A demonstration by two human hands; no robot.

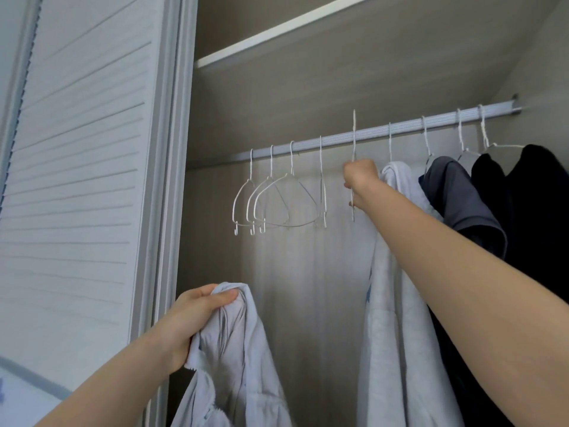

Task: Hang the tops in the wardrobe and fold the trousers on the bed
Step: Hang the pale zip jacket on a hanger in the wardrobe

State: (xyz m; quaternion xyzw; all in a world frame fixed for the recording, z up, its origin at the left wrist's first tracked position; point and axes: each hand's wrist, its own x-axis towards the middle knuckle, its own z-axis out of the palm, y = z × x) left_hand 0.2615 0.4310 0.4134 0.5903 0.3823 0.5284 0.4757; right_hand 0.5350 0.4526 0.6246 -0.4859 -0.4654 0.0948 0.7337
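Two bare hands are raised in front of the open wardrobe. Landmark for all positions: the rail (pixel 363 135), a ribbed grey bar running across the wardrobe interior and rising toward the right.

Nearest, well below the rail's left end, the left hand (pixel 191 322) grips a bunched pale blue top (pixel 237 365). Fingers and thumb are curled over the gathered fabric at its highest point. The top is light, thin and creased, with a seam or hem edge showing just under the hand. Its long axis is vertical: it hangs straight down from the grip and leaves the frame at the bottom.

Farther in, just below the rail's middle, the right hand (pixel 361 175) is closed around a white wire hanger (pixel 354 155). This hanger is seen edge-on, long axis vertical. Its hook tip stands above the rail; whether it bears on the rail cannot be told.

Left of that hand, four empty white hangers (pixel 277 198) hang from the rail. Right of it, on the rail, hang a white garment (pixel 391 272), a dark grey garment (pixel 458 198) and black garments (pixel 529 211).

Above the rail sits a shelf (pixel 277 32). Left of the rail's left end stands the louvred sliding door (pixel 77 180).
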